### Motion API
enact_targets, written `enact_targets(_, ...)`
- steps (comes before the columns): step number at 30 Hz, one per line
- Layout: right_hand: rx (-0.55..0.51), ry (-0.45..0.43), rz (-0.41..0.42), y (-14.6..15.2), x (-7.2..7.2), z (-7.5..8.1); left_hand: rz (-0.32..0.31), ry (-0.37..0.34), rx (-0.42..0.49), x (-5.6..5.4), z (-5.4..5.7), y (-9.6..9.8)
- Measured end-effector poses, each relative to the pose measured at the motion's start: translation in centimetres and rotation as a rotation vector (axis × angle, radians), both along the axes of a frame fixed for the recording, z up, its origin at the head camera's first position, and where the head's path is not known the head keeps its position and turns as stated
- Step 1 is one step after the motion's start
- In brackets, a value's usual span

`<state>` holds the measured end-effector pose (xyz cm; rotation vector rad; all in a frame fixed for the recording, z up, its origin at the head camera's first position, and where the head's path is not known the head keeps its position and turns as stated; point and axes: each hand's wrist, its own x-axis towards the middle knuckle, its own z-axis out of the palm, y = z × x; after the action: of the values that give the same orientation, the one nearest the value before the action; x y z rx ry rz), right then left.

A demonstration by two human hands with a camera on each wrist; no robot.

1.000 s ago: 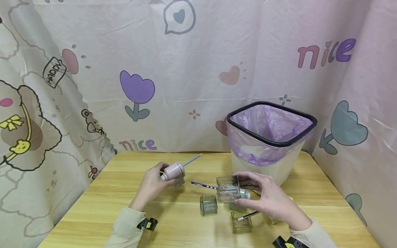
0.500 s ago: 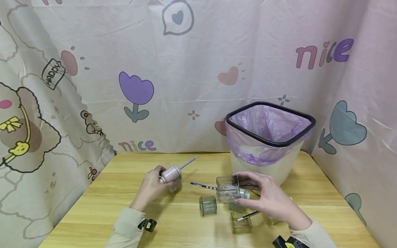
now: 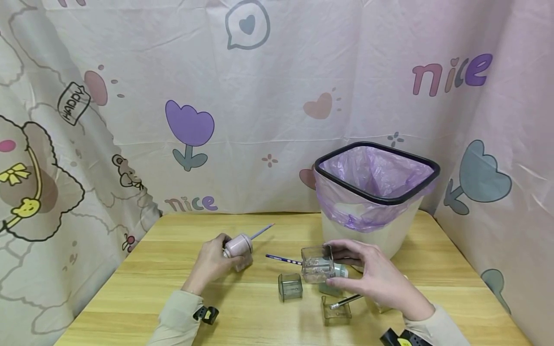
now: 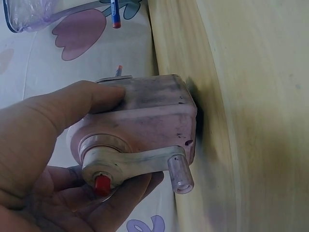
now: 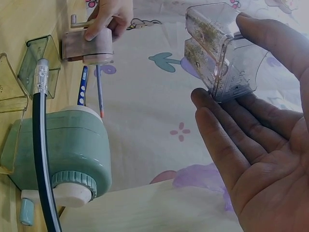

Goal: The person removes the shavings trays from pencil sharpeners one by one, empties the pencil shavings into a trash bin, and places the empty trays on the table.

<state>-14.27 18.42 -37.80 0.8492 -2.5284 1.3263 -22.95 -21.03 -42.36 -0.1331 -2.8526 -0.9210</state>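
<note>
My left hand point(image 3: 212, 262) grips a pink crank pencil sharpener point(image 3: 239, 246) low over the left part of the table. A blue pencil point(image 3: 261, 231) with a reddish end sticks out of its front. In the left wrist view its crank handle point(image 4: 181, 174) points toward the camera. My right hand point(image 3: 372, 274) holds a clear shavings drawer point(image 3: 318, 271) between thumb and fingers. Shavings cling inside that drawer, as the right wrist view shows. Under the right hand is a green crank sharpener point(image 5: 72, 145), with a black pencil point(image 5: 43, 145) crossing in front of it in that view.
A waste bin point(image 3: 368, 233) lined with a purple bag stands at the back right. Two smoky drawers point(image 3: 290, 287) lie on the table point(image 3: 242, 317), one under the black pencil's end. A dark blue pencil point(image 3: 283, 259) shows left of the clear drawer. Curtains surround the table.
My left hand has come down slightly with the pink sharpener and its pencil. The right hand has kept its hold on the clear drawer in the same place.
</note>
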Motion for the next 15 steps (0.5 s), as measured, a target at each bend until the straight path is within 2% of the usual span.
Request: enact_targets(15, -0.078, -0.037, 0.012, 0.54, 0.69, 0.80, -0.001, -0.002, 0.014, -0.02, -0.48, -0.25)
